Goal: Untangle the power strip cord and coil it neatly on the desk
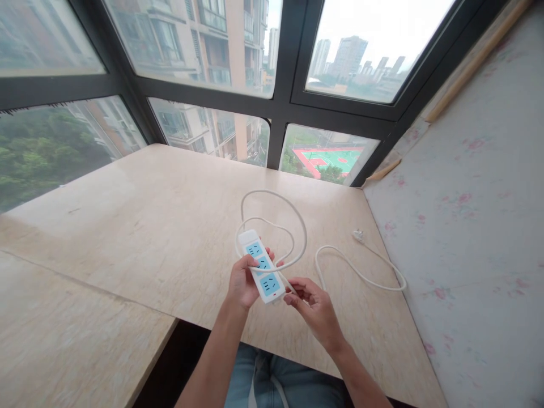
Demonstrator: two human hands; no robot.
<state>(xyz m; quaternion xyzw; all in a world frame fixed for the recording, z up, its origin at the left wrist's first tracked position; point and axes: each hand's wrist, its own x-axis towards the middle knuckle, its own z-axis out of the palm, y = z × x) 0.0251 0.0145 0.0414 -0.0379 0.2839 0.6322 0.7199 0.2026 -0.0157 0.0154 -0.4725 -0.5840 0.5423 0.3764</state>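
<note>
The left hand (245, 281) grips the white power strip (270, 285) around its middle, thumb on the socket face, over the counter (127, 226). Just beside the strip's near end, the right hand (315, 309) pinches its cord (305, 226), which loops across that face. The plug (358, 234) lies well apart, near the wall (476, 243).

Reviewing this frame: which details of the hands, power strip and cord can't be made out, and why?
All in the head view:
- Underside of the power strip: turned away from the camera.
- Most of the left hand's fingers: behind the strip.
- Stretch of cord within the right hand: covered by its fingers.
- Prong shape of the plug: too small.
- Both forearms: cut off by the bottom edge.
</note>
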